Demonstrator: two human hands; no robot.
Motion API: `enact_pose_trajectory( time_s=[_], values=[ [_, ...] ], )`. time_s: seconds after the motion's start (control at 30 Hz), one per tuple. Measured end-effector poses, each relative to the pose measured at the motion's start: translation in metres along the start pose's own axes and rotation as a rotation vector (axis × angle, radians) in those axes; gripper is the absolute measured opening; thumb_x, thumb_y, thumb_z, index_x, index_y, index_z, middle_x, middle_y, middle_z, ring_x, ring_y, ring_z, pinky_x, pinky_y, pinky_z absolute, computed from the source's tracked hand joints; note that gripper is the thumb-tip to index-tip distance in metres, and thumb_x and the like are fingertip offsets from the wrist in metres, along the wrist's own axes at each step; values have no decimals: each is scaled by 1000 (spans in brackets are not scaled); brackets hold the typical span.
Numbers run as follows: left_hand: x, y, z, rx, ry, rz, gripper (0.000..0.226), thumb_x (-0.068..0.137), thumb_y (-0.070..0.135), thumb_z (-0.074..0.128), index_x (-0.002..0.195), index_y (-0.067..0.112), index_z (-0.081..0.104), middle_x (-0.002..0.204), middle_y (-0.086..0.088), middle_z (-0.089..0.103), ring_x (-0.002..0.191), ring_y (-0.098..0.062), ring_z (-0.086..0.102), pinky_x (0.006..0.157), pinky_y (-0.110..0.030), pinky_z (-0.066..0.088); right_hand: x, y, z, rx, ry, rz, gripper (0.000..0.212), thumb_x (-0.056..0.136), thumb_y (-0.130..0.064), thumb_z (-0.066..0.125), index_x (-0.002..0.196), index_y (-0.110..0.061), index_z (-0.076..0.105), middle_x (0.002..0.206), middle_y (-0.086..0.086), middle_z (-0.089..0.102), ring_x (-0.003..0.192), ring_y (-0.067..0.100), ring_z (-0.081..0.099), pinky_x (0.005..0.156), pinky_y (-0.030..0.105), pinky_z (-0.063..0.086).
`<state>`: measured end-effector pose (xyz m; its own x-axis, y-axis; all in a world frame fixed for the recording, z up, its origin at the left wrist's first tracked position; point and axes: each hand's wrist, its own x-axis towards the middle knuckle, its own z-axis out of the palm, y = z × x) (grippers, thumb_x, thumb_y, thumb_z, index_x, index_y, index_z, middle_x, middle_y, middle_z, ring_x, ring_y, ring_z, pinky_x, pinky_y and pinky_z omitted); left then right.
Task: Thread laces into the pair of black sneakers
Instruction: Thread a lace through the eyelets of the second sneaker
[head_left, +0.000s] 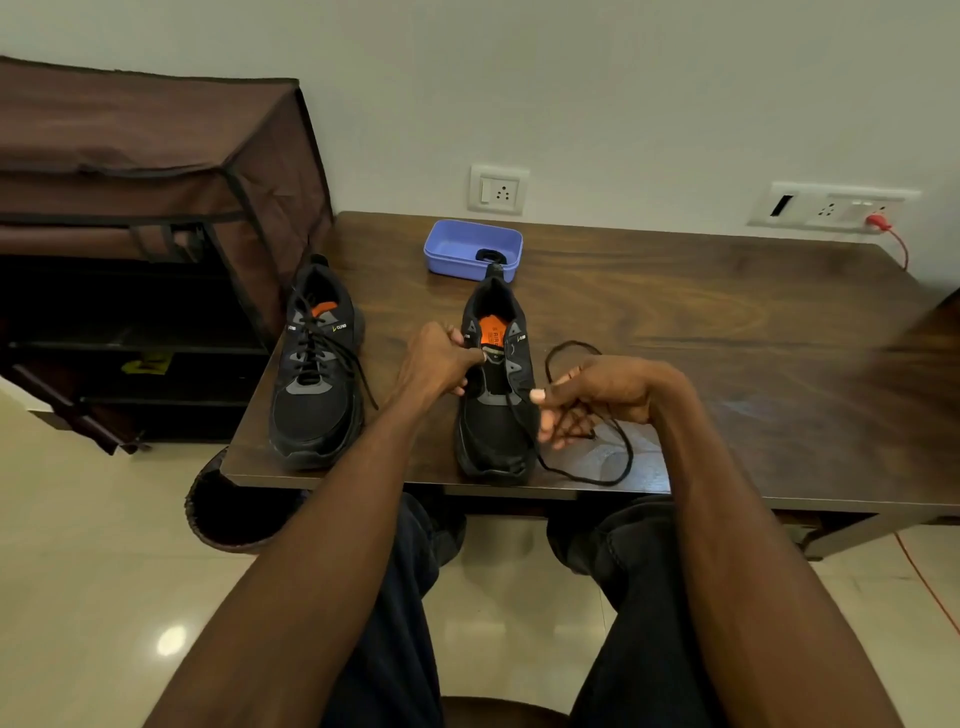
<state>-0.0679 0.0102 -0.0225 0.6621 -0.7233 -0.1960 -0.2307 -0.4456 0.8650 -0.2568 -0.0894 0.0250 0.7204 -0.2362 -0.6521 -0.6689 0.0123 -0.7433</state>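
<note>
1. Bench (675, 312): a blue tray (470, 249) at 12 o'clock, close behind the unlaced sneaker (496, 384); a laced sneaker (317, 374) at 9 o'clock; a brown fabric rack (145, 171) beyond it.
2. Loose lace (597, 467) loops at 3 o'clock of the unlaced sneaker, running under the right hand.
3. Left hand (441, 358): grip pinching the sneaker's eyelet edge.
4. Right hand (597, 395): wrist bent, grip pinching the lace.
</note>
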Motion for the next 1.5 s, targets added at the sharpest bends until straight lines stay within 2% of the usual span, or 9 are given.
enact_pose_trajectory(
  time_s=[0.2, 0.43, 0.57, 0.77, 0.83, 0.97, 1.07, 1.33, 1.5],
  values=[
    [-2, 1, 4, 227, -311, 108, 15, 86, 26, 74, 85, 11, 72, 76, -5, 68, 53, -10, 51, 46, -22, 43, 54, 13, -8, -12, 857, -64, 13, 87, -13, 70, 83, -2, 66, 84, 17, 69, 75, 22, 60, 77, 41, 56],
    [-5, 3, 12, 310, -427, 110, 16, 82, 31, 77, 92, 20, 79, 87, 2, 72, 78, -12, 63, 54, -23, 48, 75, -7, 11, -103, 705, -72, 35, 79, -44, 78, 84, -12, 64, 73, 0, 64, 66, 13, 59, 61, 30, 47],
    [-4, 6, 14, 289, -428, 58, 4, 85, 19, 73, 84, 19, 76, 90, 4, 71, 87, -11, 61, 56, -23, 46, 80, -6, 7, -84, 718, -60, 43, 74, -41, 83, 92, -4, 68, 89, 11, 73, 84, 24, 70, 78, 41, 58],
    [-12, 18, -2, 73, -374, -48, 13, 87, 4, 66, 75, 9, 68, 82, -4, 67, 79, -17, 61, 58, -24, 51, 79, -5, 5, 0, 720, -65, 38, 71, -34, 86, 89, -9, 65, 82, 7, 66, 71, 15, 61, 59, 31, 49],
    [-11, 17, -19, -164, -199, -73, 10, 90, 4, 63, 82, 8, 67, 87, -5, 65, 69, -13, 58, 58, -23, 52, 79, -4, 5, 9, 707, -42, 40, 70, -35, 86, 91, -8, 66, 86, 6, 69, 73, 15, 61, 61, 32, 48],
    [-3, 5, -51, -855, 646, -166, 10, 90, 7, 59, 86, 10, 67, 88, -4, 64, 60, -12, 59, 54, -26, 52, 78, -4, 4, 24, 683, -37, 44, 73, -36, 84, 100, -6, 66, 99, 9, 72, 89, 20, 66, 68, 33, 50],
    [3, -6, -62, -835, 969, -244, 13, 91, 9, 55, 89, 9, 68, 90, -6, 65, 81, -18, 63, 71, -29, 52, 79, -4, 3, 30, 694, -45, 46, 75, -35, 83, 105, -4, 66, 101, 10, 70, 81, 16, 61, 64, 30, 49],
    [-16, 13, -6, 120, -221, 176, 8, 91, 10, 65, 87, 6, 72, 72, 3, 63, 58, -1, 56, 47, -9, 40, 81, -2, 3, 82, 687, -68, 43, 76, -32, 83, 104, -4, 67, 104, 11, 71, 94, 22, 66, 71, 34, 52],
    [-6, 6, 8, 475, -415, 229, 16, 88, 24, 71, 100, 15, 76, 99, 0, 70, 93, -14, 62, 79, -26, 48, 82, -1, 2, 106, 677, -78, 41, 77, -30, 82, 106, -5, 66, 105, 11, 71, 96, 22, 66, 79, 38, 55]
  ],
)
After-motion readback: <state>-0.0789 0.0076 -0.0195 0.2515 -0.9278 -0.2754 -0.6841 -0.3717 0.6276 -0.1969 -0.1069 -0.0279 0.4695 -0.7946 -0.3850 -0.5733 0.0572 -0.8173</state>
